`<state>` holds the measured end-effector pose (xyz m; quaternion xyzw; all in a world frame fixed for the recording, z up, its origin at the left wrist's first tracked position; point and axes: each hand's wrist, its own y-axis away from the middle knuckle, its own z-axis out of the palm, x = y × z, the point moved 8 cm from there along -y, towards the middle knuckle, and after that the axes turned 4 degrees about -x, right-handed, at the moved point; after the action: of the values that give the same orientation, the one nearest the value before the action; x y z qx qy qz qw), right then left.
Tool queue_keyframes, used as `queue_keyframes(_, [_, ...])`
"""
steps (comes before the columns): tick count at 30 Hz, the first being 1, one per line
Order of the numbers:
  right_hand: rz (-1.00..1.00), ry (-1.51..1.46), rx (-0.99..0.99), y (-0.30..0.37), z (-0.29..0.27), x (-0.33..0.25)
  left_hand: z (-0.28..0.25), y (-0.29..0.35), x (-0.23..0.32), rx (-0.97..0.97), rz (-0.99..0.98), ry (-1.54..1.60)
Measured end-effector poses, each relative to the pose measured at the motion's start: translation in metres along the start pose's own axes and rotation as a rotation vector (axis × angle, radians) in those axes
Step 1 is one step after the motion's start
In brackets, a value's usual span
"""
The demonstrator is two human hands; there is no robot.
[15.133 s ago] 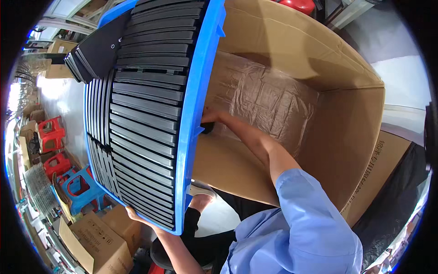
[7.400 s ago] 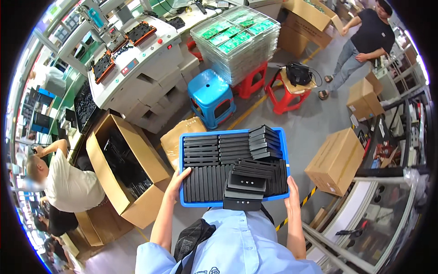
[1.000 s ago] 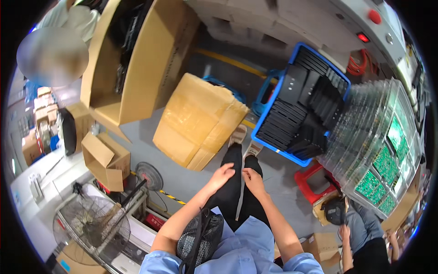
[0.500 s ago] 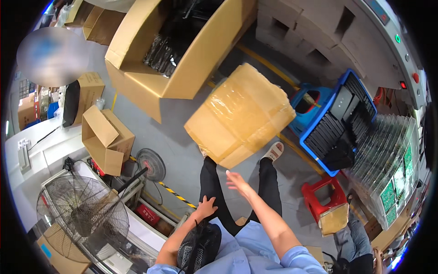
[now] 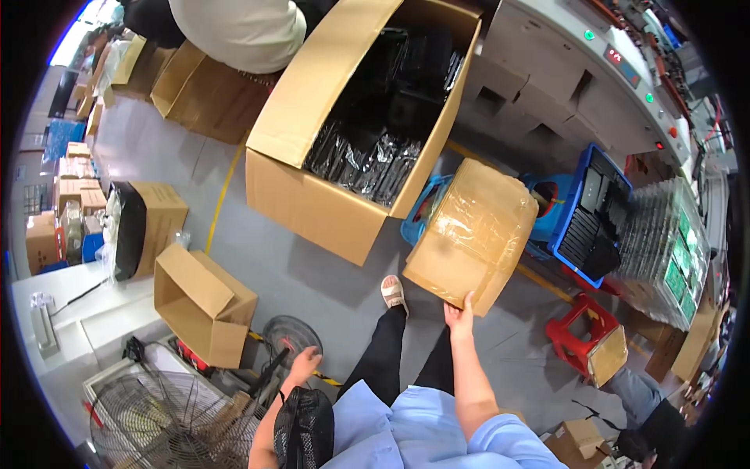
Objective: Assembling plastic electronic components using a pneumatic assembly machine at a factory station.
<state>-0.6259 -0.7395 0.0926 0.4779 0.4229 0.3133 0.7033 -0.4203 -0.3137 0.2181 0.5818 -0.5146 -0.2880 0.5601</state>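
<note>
My right hand point(image 5: 459, 314) grips the near edge of a tan cardboard pad point(image 5: 471, 234) covered in clear packing tape, its thumb on top and its fingers mostly hidden underneath. Blue plastic point(image 5: 426, 209), like a stool, shows under the pad's left side. Off to the left, my left hand point(image 5: 305, 364) hangs in the air near the round fan base, holding nothing, its fingers loosely apart. Beyond the pad stands a large open carton point(image 5: 312, 205) filled with black parts in shiny clear wrapping point(image 5: 375, 162).
To the right are a blue crate point(image 5: 597, 275) of black parts, a stack of clear trays point(image 5: 664, 258) with green boards, and a red stool point(image 5: 580, 332). A small open carton point(image 5: 205, 305) and a fan point(image 5: 176, 418) stand left. Another person point(image 5: 242, 35) is at the far left.
My right hand was free and now grips the cardboard pad's near edge. My left hand has left my thigh and moved out leftward. The view has shifted, showing more of the large carton.
</note>
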Motion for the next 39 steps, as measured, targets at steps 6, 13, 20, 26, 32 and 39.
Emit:
queue_keyframes(6, [-0.015,0.187,0.134,0.024,-0.072,-0.033,-0.077,-0.004,-0.036,0.192,0.071,0.105])
queue_keyframes(13, [0.033,0.383,0.149,0.043,-0.137,-0.049,-0.066,0.012,0.053,0.026,0.176,-0.131])
queue_keyframes(20, [0.096,1.323,-0.067,0.102,-0.079,-0.031,-0.087,0.0,0.104,0.05,0.351,-0.227])
queue_keyframes(26, [-0.268,1.587,-0.162,0.051,-0.066,-0.069,-0.127,-0.034,0.165,0.068,0.459,-0.256])
queue_keyframes(32, [-0.116,1.448,-0.043,0.002,-0.001,-0.141,-0.157,-0.06,0.273,-0.074,0.422,0.111])
queue_keyframes(39, [-0.618,1.294,-0.331,-0.022,0.257,-0.241,-0.13,-0.032,0.381,-0.048,0.455,0.453])
